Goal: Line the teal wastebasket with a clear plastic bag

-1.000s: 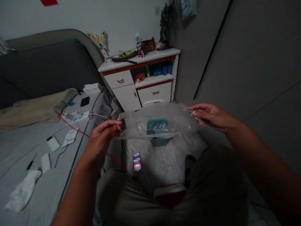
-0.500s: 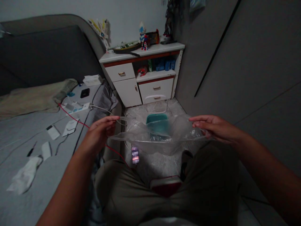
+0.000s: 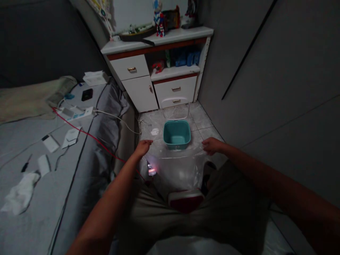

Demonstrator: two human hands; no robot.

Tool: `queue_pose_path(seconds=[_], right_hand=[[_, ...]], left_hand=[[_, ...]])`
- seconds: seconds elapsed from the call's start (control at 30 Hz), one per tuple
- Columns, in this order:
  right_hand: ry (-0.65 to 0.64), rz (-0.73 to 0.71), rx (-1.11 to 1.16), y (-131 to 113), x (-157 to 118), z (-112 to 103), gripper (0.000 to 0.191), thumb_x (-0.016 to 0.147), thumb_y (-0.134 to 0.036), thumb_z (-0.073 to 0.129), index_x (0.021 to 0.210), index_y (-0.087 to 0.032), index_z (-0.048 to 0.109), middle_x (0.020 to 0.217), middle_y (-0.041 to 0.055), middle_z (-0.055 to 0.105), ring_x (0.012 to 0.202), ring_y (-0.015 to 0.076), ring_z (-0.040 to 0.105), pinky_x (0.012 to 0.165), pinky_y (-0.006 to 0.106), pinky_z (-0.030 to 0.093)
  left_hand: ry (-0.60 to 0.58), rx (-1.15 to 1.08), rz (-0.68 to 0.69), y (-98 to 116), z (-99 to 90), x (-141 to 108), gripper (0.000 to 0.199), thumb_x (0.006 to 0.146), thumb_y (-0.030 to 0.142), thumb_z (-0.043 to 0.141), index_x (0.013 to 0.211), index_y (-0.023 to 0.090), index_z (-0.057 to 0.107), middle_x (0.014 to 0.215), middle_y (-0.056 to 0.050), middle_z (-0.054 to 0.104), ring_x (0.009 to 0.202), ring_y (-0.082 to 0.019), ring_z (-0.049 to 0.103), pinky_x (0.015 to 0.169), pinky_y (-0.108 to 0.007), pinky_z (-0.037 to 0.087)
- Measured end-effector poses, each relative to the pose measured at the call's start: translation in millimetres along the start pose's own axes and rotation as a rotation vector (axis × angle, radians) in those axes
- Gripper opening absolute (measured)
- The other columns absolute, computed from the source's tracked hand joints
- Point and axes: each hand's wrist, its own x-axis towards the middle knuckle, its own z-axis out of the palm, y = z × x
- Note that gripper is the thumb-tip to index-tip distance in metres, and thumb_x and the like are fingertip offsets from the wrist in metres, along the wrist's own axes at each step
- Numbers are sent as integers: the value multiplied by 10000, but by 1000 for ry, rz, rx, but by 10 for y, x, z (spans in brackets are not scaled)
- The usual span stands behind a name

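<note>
A clear plastic bag (image 3: 180,166) is stretched between my two hands, low over the floor. My left hand (image 3: 143,147) pinches one side of its rim, and my right hand (image 3: 211,145) grips the opposite side. Just beyond the bag stands a teal trash bin (image 3: 177,145) on the tiles, its inside visible from above. Behind the bin rises a white hoop-shaped frame (image 3: 189,109). The bag's near edge hangs toward my knees, and its see-through film makes its full outline hard to follow.
To the left, the bed (image 3: 87,170) holds a power strip (image 3: 85,114), a tissue box (image 3: 95,78) and a black phone (image 3: 87,94). A red cable (image 3: 101,144) runs down to the floor. Ahead is a white cabinet (image 3: 138,95); a grey wardrobe (image 3: 265,88) stands right.
Both hands have moved forward and down, closer together, bringing the bag to the near side of the bin. My view has tilted downward, and the bin now shows unobstructed.
</note>
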Motion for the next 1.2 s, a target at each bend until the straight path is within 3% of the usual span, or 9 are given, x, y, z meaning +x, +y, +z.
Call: queue_pose_path(seconds=[0.2,0.4,0.5,0.63,0.7,0.8,0.93,1.1,1.2], right_hand=[[16,44,-306,26,519,152,700,831,-14,771,1498,-25,559,804,116,775,579,187,731,561,254,605],[61,-3,-496,156,834,79,836,887,-64,717,1656,-155,401,949,123,799,680,226,778,661,301,621],[101,-29,-668,171,899,69,794,853,-50,708,1603,-177,484,1130,159,794,905,271,801,823,353,623],[140,-84,-825,134,907,86,758,855,-98,715,1584,-196,529,1479,175,650,1305,306,673,1022,370,560],[60,-54,-826,116,888,97,731,871,-136,727,1576,-196,544,1413,163,694,1232,283,714,986,349,571],[-88,61,-792,101,863,111,729,894,-156,738,1590,-180,522,1075,120,807,936,241,795,858,337,600],[-124,103,-812,108,917,124,662,900,-170,764,1535,-151,578,867,101,801,823,245,799,773,324,599],[-78,115,-718,160,1093,103,637,929,-182,720,1549,-178,571,907,94,800,803,213,791,747,283,589],[47,67,-726,186,1153,60,552,920,-176,700,1469,-201,652,1100,138,792,988,241,775,855,325,586]], left_hand=[[26,67,7,-314,384,347,342,800,180,566,1017,125,824,1123,-161,817,1143,-289,740,1055,-415,555],[92,153,90,-502,409,696,545,727,83,540,1215,96,783,1316,-157,748,1342,-284,638,1215,-416,445],[66,286,129,-565,412,844,617,743,73,537,1330,74,730,1356,-169,722,1352,-289,631,1225,-422,439],[-78,527,138,-649,502,937,621,812,95,530,1415,46,671,1454,-197,668,1392,-277,610,1215,-376,439],[-147,549,125,-700,566,945,545,812,106,557,1326,80,737,1402,-182,712,1362,-280,637,1184,-355,463],[-264,596,97,-780,650,943,388,801,136,602,1125,147,817,1205,-146,804,1234,-283,717,1069,-327,535],[-341,654,40,-860,714,953,289,820,183,623,1025,123,817,1067,-171,824,1093,-293,766,948,-320,572],[-270,651,29,-871,701,980,485,858,181,571,1286,35,746,1274,-228,766,1262,-312,703,1067,-347,533],[-189,621,54,-843,636,995,620,890,188,546,1489,42,619,1412,-212,702,1362,-292,641,1160,-350,479]])
